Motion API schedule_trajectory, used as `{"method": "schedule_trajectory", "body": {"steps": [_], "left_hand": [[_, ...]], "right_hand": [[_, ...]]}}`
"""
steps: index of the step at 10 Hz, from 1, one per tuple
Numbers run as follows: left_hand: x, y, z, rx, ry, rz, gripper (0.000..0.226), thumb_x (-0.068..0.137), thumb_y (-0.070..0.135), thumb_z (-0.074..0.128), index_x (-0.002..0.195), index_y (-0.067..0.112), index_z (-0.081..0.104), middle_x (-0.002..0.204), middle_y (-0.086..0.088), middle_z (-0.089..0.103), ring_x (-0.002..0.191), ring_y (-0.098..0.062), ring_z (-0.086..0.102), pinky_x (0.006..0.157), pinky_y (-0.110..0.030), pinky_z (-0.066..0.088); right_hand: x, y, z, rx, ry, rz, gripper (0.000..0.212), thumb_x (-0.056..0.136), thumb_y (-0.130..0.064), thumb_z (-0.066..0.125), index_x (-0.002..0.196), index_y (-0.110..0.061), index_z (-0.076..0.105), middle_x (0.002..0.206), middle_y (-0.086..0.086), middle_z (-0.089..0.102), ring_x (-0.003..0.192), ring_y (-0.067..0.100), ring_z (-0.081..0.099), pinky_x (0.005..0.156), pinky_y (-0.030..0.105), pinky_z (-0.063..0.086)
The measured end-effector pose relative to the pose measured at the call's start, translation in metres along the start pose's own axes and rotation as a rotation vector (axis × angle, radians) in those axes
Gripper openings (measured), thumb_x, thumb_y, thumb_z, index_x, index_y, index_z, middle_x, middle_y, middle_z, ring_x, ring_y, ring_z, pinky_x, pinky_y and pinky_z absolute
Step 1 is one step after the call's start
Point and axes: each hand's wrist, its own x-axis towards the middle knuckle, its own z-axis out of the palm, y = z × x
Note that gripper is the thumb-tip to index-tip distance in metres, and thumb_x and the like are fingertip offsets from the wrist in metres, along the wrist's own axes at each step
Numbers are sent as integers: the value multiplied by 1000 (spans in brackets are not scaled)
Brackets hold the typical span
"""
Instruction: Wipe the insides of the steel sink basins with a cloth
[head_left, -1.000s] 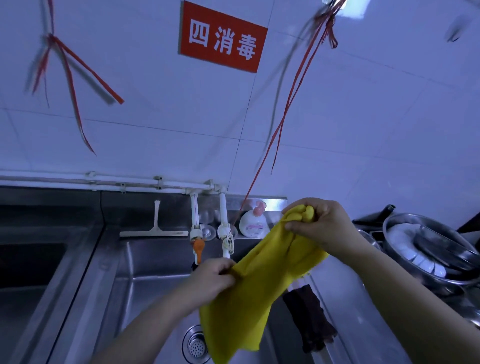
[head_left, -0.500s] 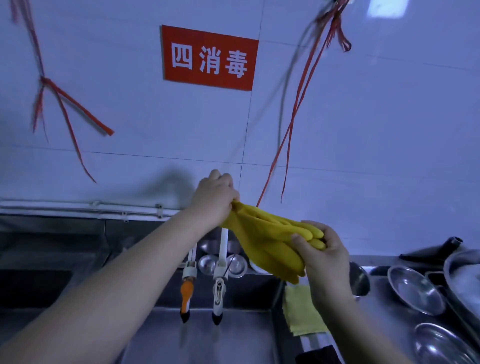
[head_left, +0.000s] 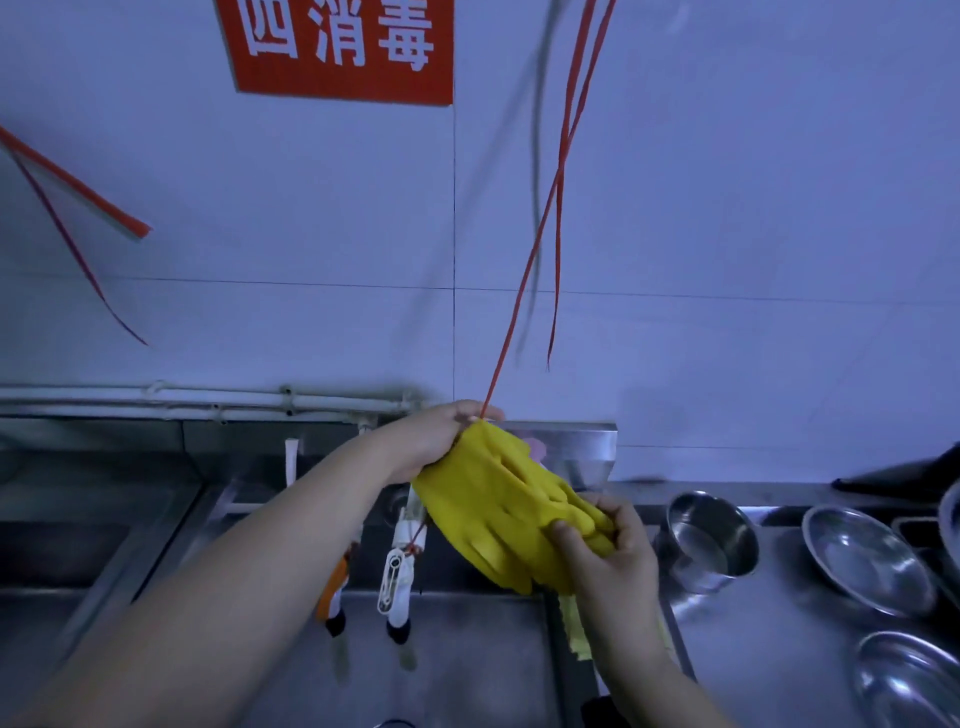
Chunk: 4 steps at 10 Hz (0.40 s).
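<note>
A pair of yellow rubber gloves (head_left: 498, 509) hangs in the air over the steel sink basin (head_left: 457, 665). My left hand (head_left: 441, 441) grips the gloves at their cuff end, close to a red string. My right hand (head_left: 608, 551) pinches the glove fingers lower and to the right. A yellow cloth (head_left: 576, 629) lies over the sink's right rim, partly hidden by my right wrist. Two taps (head_left: 395, 571) hang over the basin behind my left arm.
Steel bowls (head_left: 711, 540) and dishes (head_left: 862, 561) stand on the counter to the right. A second basin (head_left: 57, 551) lies on the left. Red strings (head_left: 561, 171) dangle from above against the tiled wall. A red sign (head_left: 337, 52) is fixed high on the wall.
Both hands have come lower with the gloves, and the view has moved closer to the wall and sink. A second ago the gloves hung long over the basin; now they are bunched between my hands.
</note>
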Motion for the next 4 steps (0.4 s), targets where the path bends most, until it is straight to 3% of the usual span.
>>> {"method": "schedule_trajectory", "body": {"steps": [1,2,3,4], "left_hand": [[-2,-7,0,26,85,-49,20,98,21,46,106,27,64,107,-1,65,96,-19,61,89,-36,50],[-10,-23,2,33,139,-124,19,99,29,44,101,25,62,99,0,63,92,-19,60,87,-37,50],[-24,-30,10,8,122,-138,20,100,32,41,102,29,61,97,5,62,89,-15,60,79,-31,51],[-31,-39,16,-107,187,-92,25,101,31,39,96,29,63,98,3,65,88,-13,61,77,-28,49]], "right_hand": [[6,15,1,-37,-18,40,28,79,-4,69,89,-28,58,91,-2,64,83,13,61,61,13,48],[15,35,6,-72,-108,89,32,83,-1,65,96,-29,56,96,-2,64,85,5,60,63,8,47],[18,47,9,-135,-137,128,37,82,0,63,113,-20,55,104,1,60,90,6,59,69,8,47],[21,60,11,-330,-57,76,62,79,-6,66,136,-10,43,128,10,49,119,22,47,100,37,44]]}}
